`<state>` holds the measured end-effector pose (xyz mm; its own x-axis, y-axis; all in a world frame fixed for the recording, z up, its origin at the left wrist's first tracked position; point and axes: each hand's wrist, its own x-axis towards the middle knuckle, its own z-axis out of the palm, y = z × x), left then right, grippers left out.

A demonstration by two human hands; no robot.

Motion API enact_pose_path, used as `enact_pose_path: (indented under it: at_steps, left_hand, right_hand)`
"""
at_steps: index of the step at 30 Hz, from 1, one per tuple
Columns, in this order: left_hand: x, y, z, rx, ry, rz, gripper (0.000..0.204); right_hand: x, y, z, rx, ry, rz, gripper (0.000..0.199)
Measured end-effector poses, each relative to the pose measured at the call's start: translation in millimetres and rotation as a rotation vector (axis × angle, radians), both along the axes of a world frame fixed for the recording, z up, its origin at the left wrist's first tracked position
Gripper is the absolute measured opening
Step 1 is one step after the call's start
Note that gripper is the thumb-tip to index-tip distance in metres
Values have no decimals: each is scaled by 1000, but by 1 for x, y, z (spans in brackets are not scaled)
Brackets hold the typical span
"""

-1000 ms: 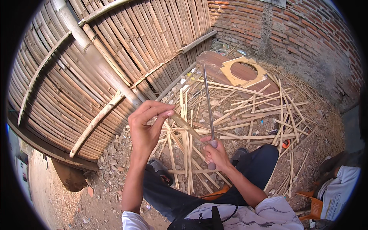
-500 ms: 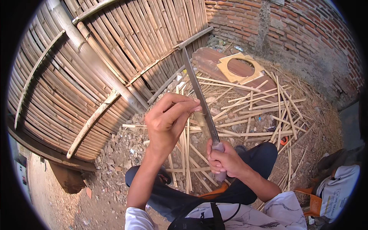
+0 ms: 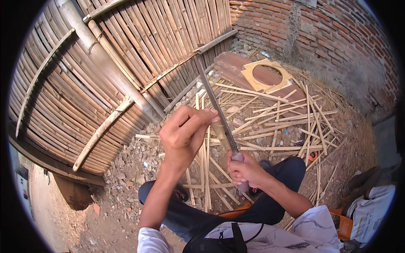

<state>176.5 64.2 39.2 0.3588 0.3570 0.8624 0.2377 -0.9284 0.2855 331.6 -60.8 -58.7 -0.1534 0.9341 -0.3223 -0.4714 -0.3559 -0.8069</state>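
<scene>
- Far left, a bamboo wall (image 3: 168,50) meets a brick wall (image 3: 337,38) at the far right; stony ground (image 3: 126,185) lies between them, partly sunlit.
- A brown board (image 3: 230,63) lies in the far corner, with a yellowish panel (image 3: 249,76) with a round hole on top of it. Pale strips (image 3: 291,122) cross loosely on the ground, mostly to the right.
- The bamboo piece (image 3: 220,133) is in the middle, raised above the strips, slanting from its far end on the left to its near end beside the right hand (image 3: 249,168).
- It looks light and stiff, probably smooth on its skin, perhaps sharp along the edges; a hold at its far end, away from the blade, seems safest.
- The knife (image 3: 216,105) is long and dark, likely rigid and the heavier of the two; its thick handle (image 3: 237,158) is the place to grasp.
- The left hand (image 3: 185,135) pinches the bamboo's far end between thumb and fingertips, wrist bent toward the right, forearm rising from the near edge.
- The right hand is wrapped around the handle, blade pointing far and left alongside the bamboo; whether they touch, I cannot tell.
</scene>
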Motion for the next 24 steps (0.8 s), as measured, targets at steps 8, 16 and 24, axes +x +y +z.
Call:
enact_pose_path:
  at_steps: [8,16,24]
  left_hand:
    - [-2,-1,-1,26,0,4,24]
    - [-7,1,0,53,14,-3,28]
    - [-9,1,-4,64,-4,-5,31]
  right_hand:
    - [3,3,10,-12,-3,38,11]
    - [2,9,9,-25,1,40,11]
    - [6,9,2,-72,-20,63,11]
